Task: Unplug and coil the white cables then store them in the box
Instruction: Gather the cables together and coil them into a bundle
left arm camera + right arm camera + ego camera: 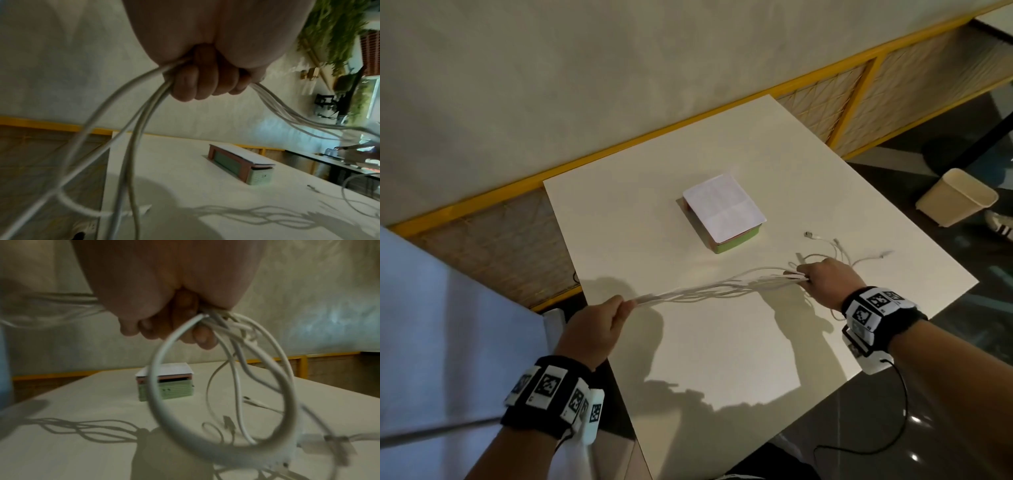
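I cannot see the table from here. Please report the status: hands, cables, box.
Left hand and right hand both grip the white cables, stretched between them above the table. Cable ends trail past right hand. Box lid closed, nothing stored.

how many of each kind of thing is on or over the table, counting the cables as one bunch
hands: 2, the left hand and the right hand, each gripping the cables
bunch of white cables: 1, single strands too tangled to count
box: 1, lying on the table with a white sheet on top
total: 4
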Motion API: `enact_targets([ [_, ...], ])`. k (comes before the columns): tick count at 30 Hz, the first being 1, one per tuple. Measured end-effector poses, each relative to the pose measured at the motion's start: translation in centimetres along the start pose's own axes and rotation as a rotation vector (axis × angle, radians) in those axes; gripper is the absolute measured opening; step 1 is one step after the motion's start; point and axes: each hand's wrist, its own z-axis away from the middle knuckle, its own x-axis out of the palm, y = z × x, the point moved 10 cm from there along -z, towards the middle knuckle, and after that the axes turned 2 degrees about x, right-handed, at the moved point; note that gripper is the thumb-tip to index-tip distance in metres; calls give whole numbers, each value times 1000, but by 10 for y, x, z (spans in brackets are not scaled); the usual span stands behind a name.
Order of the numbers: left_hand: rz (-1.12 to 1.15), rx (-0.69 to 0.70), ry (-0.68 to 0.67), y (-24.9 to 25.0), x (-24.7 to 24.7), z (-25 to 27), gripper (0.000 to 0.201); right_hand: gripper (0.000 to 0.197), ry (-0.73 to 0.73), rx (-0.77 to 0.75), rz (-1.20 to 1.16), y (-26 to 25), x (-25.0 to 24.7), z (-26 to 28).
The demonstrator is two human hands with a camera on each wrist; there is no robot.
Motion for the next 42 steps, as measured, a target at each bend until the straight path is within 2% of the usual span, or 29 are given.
enact_targets([
  [4,2,-106,-47,-19,9,7,52,30,-22,-52,-29,-20,-2,7],
  [6,74,-206,-142,-30,17,10,61,45,-10,-78,-27,-30,-9,10],
  [8,65,-304,-207,-41,23,9,86,58,-26,-109,-4,-41,-10,11],
  [10,-36,-347,-130,-39,12,-4,101,46,-14,-143,35,-57,-15,12],
  [12,-93,-260,-36,1,1,-25,100,33,-21,-161,74,-74,-17,14],
  [14,-74,-72,-108,67,12,-46,100,32,-10,-189,115,-94,-19,16],
  [16,-98,56,-352,125,50,-51,94,29,9,-238,146,-119,-22,21],
  [17,-97,71,-446,140,68,-51,88,28,32,-261,179,-129,-22,22],
  [21,43,-104,-518,130,89,-55,32,26,76,-293,145,-144,-26,30],
  [24,44,-85,-596,124,96,-48,29,32,89,-307,40,-140,-22,31],
  [26,76,-76,-597,120,92,-47,31,24,59,-314,17,-131,-12,24],
  [28,172,-53,-569,118,86,-47,31,15,106,-316,-14,-123,-14,18],
  [32,255,-11,-485,119,70,-52,31,20,209,-392,-115,-110,-27,15],
  [34,248,-11,-458,114,63,-56,37,19,208,-408,-144,-101,-24,11],
  [40,273,-5,-392,101,47,-58,41,44,97,-274,-547,-54,-6,5],
  [42,268,-20,-351,93,42,-61,42,52,71,-225,-582,-46,0,7],
])
